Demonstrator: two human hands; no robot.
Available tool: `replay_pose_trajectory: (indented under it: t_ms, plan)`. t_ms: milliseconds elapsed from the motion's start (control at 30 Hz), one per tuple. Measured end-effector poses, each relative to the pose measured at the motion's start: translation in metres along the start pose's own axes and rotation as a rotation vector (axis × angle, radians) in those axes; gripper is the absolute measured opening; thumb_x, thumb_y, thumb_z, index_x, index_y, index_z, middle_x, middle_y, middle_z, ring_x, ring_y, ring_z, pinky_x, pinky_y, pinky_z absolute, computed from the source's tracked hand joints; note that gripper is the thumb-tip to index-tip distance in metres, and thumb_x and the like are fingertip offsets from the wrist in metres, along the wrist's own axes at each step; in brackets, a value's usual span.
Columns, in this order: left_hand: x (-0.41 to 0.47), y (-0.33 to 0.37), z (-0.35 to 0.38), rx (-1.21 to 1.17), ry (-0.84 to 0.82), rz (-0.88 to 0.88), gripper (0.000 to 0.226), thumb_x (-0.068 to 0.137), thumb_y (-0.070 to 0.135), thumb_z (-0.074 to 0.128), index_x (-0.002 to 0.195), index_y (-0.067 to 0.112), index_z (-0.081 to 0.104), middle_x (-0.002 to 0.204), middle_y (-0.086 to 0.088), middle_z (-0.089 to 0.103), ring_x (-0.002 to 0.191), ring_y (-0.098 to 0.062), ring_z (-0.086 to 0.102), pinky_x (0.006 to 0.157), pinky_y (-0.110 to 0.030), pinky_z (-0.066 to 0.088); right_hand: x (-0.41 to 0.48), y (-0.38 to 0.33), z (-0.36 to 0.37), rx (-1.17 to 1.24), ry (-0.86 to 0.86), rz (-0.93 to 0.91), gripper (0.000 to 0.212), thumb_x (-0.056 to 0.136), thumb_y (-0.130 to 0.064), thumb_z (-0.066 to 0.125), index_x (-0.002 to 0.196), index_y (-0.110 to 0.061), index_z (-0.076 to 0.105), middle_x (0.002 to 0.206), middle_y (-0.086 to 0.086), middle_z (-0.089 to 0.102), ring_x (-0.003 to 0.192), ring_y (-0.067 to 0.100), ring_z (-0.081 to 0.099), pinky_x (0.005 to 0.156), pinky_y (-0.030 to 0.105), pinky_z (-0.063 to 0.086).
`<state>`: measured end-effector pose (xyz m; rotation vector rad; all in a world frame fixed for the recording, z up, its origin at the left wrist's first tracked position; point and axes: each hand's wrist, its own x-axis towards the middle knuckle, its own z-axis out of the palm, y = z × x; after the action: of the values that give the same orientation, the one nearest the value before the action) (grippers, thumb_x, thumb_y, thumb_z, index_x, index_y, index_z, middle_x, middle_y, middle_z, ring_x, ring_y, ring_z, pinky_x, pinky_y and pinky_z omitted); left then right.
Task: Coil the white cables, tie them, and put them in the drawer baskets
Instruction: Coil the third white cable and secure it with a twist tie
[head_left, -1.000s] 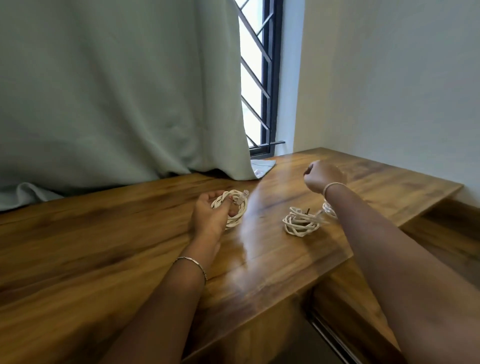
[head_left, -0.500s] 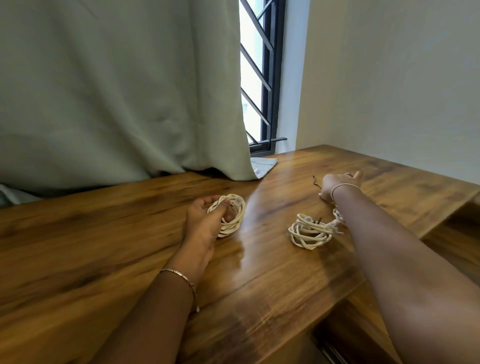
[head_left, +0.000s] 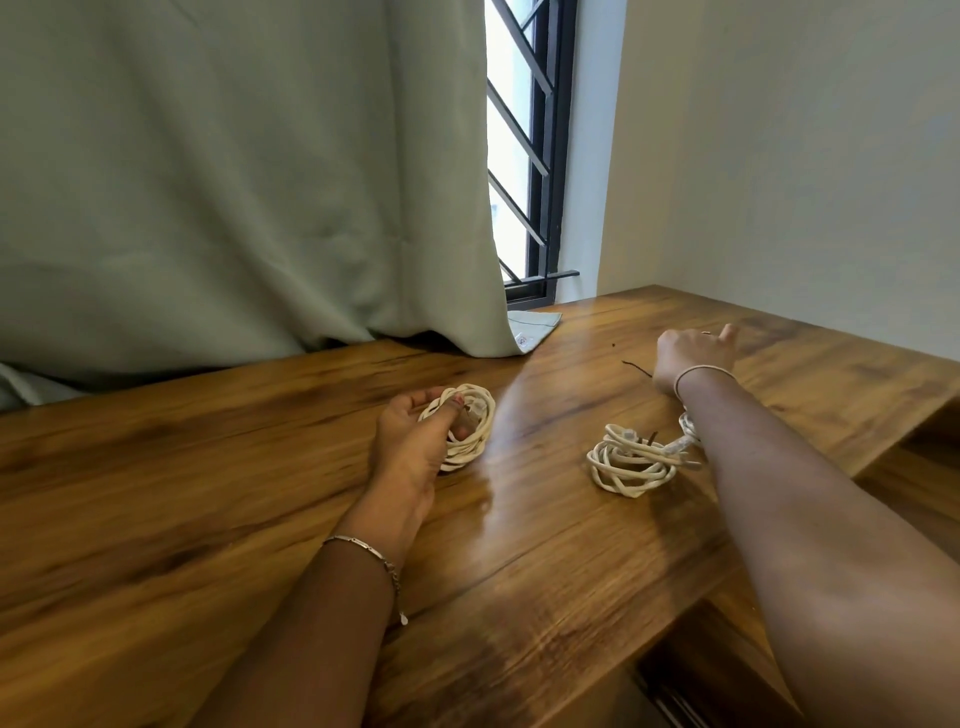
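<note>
1. the left hand (head_left: 415, 441) rests on the glossy brown wooden table (head_left: 208, 493) near its middle. its fingers (head_left: 423, 397) and thumb curl round a small coil of white cable (head_left: 475, 426) and grip it, and the coil's lower loops touch the table top.
2. a second loose coil of white cable (head_left: 631, 465) lies flat on the table to the right, well apart from the held one. it sits just beside the right forearm, which hides part of it. a short dark strand sticks up from its top.
3. the right hand (head_left: 691, 356) sits farther back on the table, beyond the second coil, with its fingers curled under and its thumb stuck out.
4. a thin dark tie strand (head_left: 636, 368) lies on the wood with one end at that hand's left edge. it is not possible to tell whether the fingers pinch it.
5. a thin metal chain bracelet (head_left: 363, 548) circles the left wrist, and a pale band (head_left: 701, 371) circles the right wrist.
6. a pale grey-green curtain (head_left: 234, 182) hangs behind the table with its hem on the far edge. a black-barred window (head_left: 535, 156) shows to its right.
</note>
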<state>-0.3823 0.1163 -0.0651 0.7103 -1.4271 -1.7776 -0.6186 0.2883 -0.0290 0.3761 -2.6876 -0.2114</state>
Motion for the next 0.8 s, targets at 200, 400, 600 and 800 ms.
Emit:
replay_pose_trajectory:
  t_ms: [200, 400, 600, 800]
  plan:
    - [0.001, -0.001, -0.001, 0.036, 0.009, -0.002, 0.027, 0.078, 0.010, 0.076, 0.102, 0.015, 0.065, 0.094, -0.012, 0.074, 0.078, -0.027, 0.069, 0.079, -0.046, 0.059, 0.016, 0.004, -0.012, 0.590, -0.224, 0.104, 0.006, 0.079, -0.018, 0.066, 0.083, -0.014, 0.065, 0.093, 0.006, 0.066, 0.096, 0.027, 0.057, 0.104, 0.047, 0.029]
    - [-0.010, 0.009, -0.007, 0.042, 0.005, -0.012, 0.036, 0.061, 0.015, 0.078, 0.095, 0.019, 0.066, 0.088, -0.013, 0.074, 0.076, -0.030, 0.070, 0.077, -0.052, 0.059, -0.006, 0.003, -0.072, 1.340, -0.400, -0.041, 0.011, 0.090, -0.008, 0.063, 0.101, -0.007, 0.066, 0.097, 0.006, 0.067, 0.092, 0.016, 0.058, 0.074, 0.025, 0.043]
    - [-0.028, 0.025, -0.018, 0.004, 0.051, 0.092, 0.020, 0.084, -0.001, 0.066, 0.095, 0.014, 0.061, 0.080, -0.008, 0.068, 0.048, -0.011, 0.060, 0.052, -0.027, 0.053, -0.038, -0.031, -0.121, 1.677, -0.477, -0.224, 0.010, 0.090, -0.008, 0.064, 0.097, -0.011, 0.070, 0.097, 0.008, 0.070, 0.088, 0.014, 0.063, 0.088, 0.028, 0.052]
    - [-0.045, 0.039, -0.047, 0.096, 0.050, 0.149, 0.019, 0.085, 0.004, 0.068, 0.100, 0.013, 0.062, 0.079, -0.006, 0.068, 0.040, -0.003, 0.056, 0.044, -0.021, 0.049, -0.084, -0.087, -0.156, 1.816, -0.492, -0.368, 0.007, 0.090, -0.003, 0.063, 0.095, -0.005, 0.067, 0.088, 0.008, 0.069, 0.079, 0.015, 0.067, 0.080, 0.026, 0.057]
